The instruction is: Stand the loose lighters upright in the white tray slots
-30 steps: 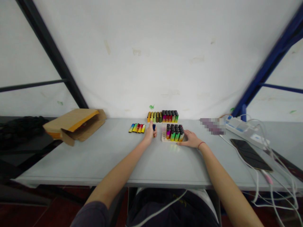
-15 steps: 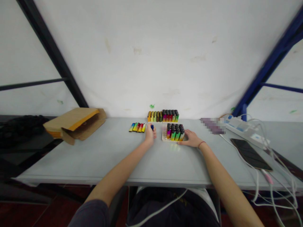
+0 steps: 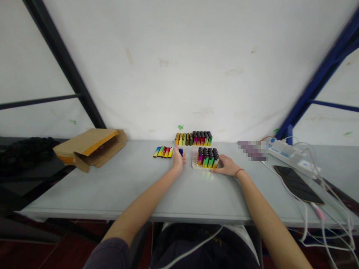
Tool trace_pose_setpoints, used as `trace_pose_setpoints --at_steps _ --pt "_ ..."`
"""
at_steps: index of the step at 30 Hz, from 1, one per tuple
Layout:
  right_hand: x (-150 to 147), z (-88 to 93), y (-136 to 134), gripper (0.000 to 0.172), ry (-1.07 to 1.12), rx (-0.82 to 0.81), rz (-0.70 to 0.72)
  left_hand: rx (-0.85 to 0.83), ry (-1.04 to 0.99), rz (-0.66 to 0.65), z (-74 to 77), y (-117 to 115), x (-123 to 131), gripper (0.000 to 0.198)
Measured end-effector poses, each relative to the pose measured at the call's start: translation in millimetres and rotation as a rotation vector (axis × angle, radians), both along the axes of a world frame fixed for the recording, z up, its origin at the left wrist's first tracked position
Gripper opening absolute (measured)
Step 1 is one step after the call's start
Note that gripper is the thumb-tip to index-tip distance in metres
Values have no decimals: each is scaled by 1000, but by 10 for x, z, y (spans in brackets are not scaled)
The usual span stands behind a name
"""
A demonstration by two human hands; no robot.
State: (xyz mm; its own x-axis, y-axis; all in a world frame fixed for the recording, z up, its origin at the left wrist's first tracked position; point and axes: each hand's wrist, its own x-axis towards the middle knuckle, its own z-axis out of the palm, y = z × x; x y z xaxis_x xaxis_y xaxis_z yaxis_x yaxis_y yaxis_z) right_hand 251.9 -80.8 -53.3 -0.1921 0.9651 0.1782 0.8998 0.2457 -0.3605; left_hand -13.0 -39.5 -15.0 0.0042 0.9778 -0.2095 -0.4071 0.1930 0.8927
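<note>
My left hand [image 3: 177,163] is closed around a lighter [image 3: 181,151] whose dark blue end shows above the fist; the rest of it is hidden by the fingers. A pale tray [image 3: 194,163] holds upright lighters with black tops [image 3: 208,158], in purple, green and orange shades; bare slots show along its left side. My right hand [image 3: 227,165] grips the tray at its right side, thumb along the front corner and fingers around the right edge. Left of my left hand, several colourful lighters [image 3: 163,152] lie flat in a row on the grey table [image 3: 134,186].
Against the wall stand a block of yellow-topped lighters [image 3: 184,139] and a block of black-topped ones [image 3: 202,138]. An open cardboard box [image 3: 89,147] lies at the left. At the right are a phone [image 3: 297,184], a power strip [image 3: 293,157] and white cables [image 3: 305,220].
The whole view has shifted very slightly. Both hands keep their places and their holds.
</note>
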Motion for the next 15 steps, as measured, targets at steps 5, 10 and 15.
trace_pose_setpoints --at_steps 5,10,15 --pt "3 -14 4 81 0 11 4 -14 45 -69 -3 12 -11 62" --pt "-1 -2 2 83 -11 3 1 -5 47 -49 -20 17 -6 54" --pt "2 3 2 80 -14 1 30 -22 27 3 -24 18 -8 46"
